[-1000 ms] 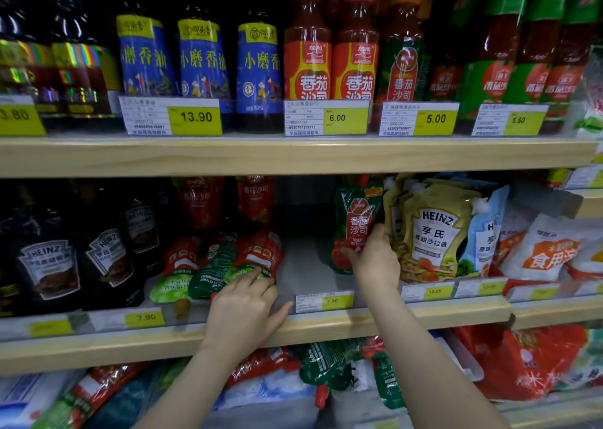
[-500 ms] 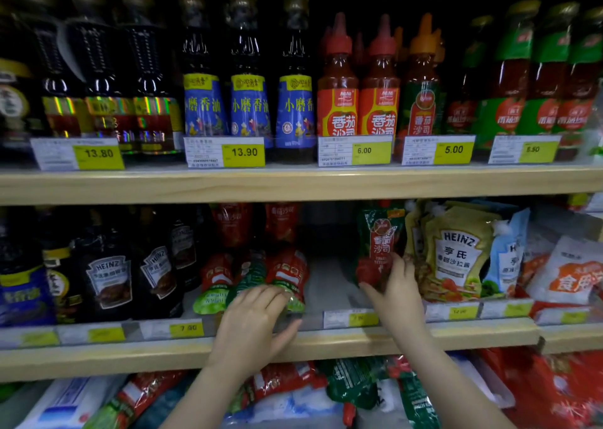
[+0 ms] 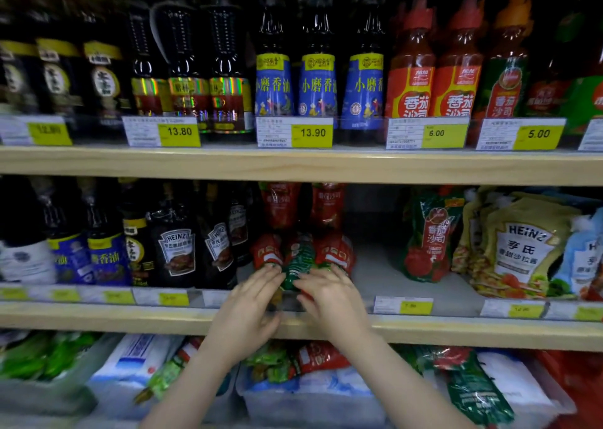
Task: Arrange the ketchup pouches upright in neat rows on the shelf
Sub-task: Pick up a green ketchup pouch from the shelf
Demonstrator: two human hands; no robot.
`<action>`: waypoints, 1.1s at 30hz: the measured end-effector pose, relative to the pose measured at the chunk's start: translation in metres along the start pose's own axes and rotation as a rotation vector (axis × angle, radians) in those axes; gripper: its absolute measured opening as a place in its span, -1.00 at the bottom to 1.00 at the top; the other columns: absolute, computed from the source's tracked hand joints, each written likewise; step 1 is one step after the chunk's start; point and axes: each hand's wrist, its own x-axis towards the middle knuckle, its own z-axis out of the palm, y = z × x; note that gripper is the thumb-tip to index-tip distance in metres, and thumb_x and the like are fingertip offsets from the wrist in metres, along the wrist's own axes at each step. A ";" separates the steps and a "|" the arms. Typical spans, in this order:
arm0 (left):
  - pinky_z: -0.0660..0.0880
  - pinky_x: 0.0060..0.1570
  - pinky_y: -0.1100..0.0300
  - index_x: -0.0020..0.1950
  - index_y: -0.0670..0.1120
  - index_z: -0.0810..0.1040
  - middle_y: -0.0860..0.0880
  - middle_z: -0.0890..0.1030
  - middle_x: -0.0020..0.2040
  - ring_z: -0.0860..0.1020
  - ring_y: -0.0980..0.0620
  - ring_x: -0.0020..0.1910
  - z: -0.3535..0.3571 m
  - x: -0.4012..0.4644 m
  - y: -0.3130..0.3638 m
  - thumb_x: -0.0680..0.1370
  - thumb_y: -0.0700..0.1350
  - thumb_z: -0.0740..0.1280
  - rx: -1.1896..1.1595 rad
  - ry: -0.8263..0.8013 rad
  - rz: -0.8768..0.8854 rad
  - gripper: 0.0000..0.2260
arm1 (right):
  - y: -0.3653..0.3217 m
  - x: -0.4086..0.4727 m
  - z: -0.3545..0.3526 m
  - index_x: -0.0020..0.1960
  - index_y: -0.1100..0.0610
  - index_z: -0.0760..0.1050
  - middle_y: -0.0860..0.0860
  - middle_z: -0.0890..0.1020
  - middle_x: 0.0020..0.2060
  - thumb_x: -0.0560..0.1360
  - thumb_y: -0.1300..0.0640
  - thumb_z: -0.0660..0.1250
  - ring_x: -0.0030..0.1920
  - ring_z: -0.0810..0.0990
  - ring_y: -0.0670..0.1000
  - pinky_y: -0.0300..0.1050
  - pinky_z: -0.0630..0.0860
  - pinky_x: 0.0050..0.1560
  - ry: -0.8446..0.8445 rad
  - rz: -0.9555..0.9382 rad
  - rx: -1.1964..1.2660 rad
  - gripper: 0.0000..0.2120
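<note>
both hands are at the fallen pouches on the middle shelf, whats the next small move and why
Probably tip the green pouch upright: it lies flat between two red pouches, the left hand and right hand touch its front end, and upright pouches stand behind.

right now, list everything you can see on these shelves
oil bottles: three, dark with blue labels, top shelf middle
dark bottles: several, black, top shelf left
ketchup bottles: two, red caps, top shelf right
price tags: several, yellow and white, shelf edges
Heinz bottles: at least two, dark, middle shelf left
fallen pouches: three, red and green, lying on middle shelf centre
upright pouch: one, green and red, middle shelf right
Heinz pouches: several, yellow, far right
bottom pouches: a pile, mixed colours, lowest shelf
left hand: fingers on fallen pouches
right hand: fingers on fallen pouches
</note>
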 end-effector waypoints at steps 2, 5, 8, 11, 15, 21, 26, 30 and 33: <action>0.20 0.35 0.13 0.41 -0.08 0.37 -0.01 0.39 0.41 0.19 0.11 0.43 0.002 -0.002 0.001 0.43 -0.10 0.41 -0.030 0.019 -0.009 -0.44 | -0.003 0.002 0.003 -0.16 0.01 0.67 -0.07 0.72 -0.26 0.13 0.14 0.60 -0.15 0.68 -0.05 0.08 0.52 0.11 0.072 0.027 -0.012 -0.71; 0.16 0.39 0.16 0.44 -0.03 0.32 0.07 0.31 0.44 0.14 0.16 0.45 0.004 -0.001 0.000 0.46 0.07 0.35 -0.077 0.015 -0.027 -0.42 | 0.003 0.000 0.003 -0.17 0.07 0.67 -0.02 0.71 -0.27 0.19 0.18 0.56 -0.14 0.68 -0.01 0.23 0.38 0.22 0.099 -0.009 -0.039 -0.78; 0.12 0.39 0.18 0.45 0.05 0.28 0.18 0.26 0.40 0.15 0.21 0.43 0.001 0.001 0.003 0.45 0.29 0.20 -0.157 0.042 -0.080 -0.37 | 0.003 -0.001 -0.011 -0.16 0.10 0.65 -0.02 0.71 -0.26 0.23 0.21 0.56 -0.19 0.68 -0.04 0.28 0.37 0.21 0.175 -0.043 -0.028 -0.80; 0.10 0.40 0.10 0.43 0.11 0.30 0.16 0.34 0.39 0.23 0.25 0.38 -0.005 0.007 0.009 0.48 0.26 0.21 -0.236 0.119 -0.096 -0.45 | -0.005 0.000 -0.032 -0.07 0.11 0.62 -0.02 0.71 -0.20 0.36 0.17 0.46 -0.21 0.68 -0.02 0.09 0.47 0.21 0.173 -0.071 0.065 -0.86; 0.24 0.38 0.03 0.38 0.07 0.40 0.05 0.45 0.35 0.36 0.12 0.36 -0.008 0.016 0.013 0.45 0.03 0.42 -0.359 0.123 -0.068 -0.50 | -0.016 -0.007 -0.062 0.04 -0.02 0.55 -0.13 0.68 -0.09 0.45 -0.04 0.31 -0.09 0.64 -0.09 -0.23 0.50 -0.07 0.089 -0.011 0.315 -0.79; 0.48 0.13 -0.05 0.15 -0.05 0.63 0.00 0.67 0.05 0.59 0.01 0.06 -0.003 0.023 0.018 0.44 -0.25 0.43 -0.325 0.153 -0.112 -0.71 | -0.006 -0.027 -0.063 0.17 -0.03 0.55 -0.15 0.62 0.10 0.34 0.03 0.48 0.13 0.55 -0.19 -0.21 0.46 0.19 0.024 0.092 0.469 -0.60; 0.47 0.13 0.18 0.23 0.06 0.54 0.14 0.57 0.14 0.52 0.15 0.14 -0.002 0.025 0.019 0.37 -0.05 0.50 -0.349 0.111 -0.175 -0.56 | -0.004 -0.023 -0.066 0.03 0.05 0.64 -0.05 0.69 0.00 0.38 0.15 0.46 0.05 0.64 -0.07 -0.01 0.55 0.10 0.078 0.128 0.449 -0.78; 0.37 0.19 0.35 0.33 0.07 0.46 0.20 0.50 0.20 0.47 0.21 0.20 -0.009 0.041 0.029 0.33 -0.04 0.55 -0.454 0.050 -0.095 -0.40 | -0.002 -0.009 -0.099 -0.02 -0.03 0.63 -0.07 0.71 -0.16 0.39 0.11 0.45 -0.12 0.66 -0.10 0.00 0.59 -0.07 0.108 0.117 0.538 -0.83; 0.41 0.04 0.45 0.21 0.05 0.56 0.18 0.59 0.08 0.55 0.22 0.06 -0.022 0.054 0.042 0.33 -0.06 0.54 -0.521 0.114 -0.047 -0.54 | 0.000 0.001 -0.128 -0.09 -0.04 0.64 -0.12 0.69 -0.24 0.39 0.17 0.45 -0.18 0.65 -0.17 -0.20 0.59 -0.14 0.145 0.126 0.676 -0.85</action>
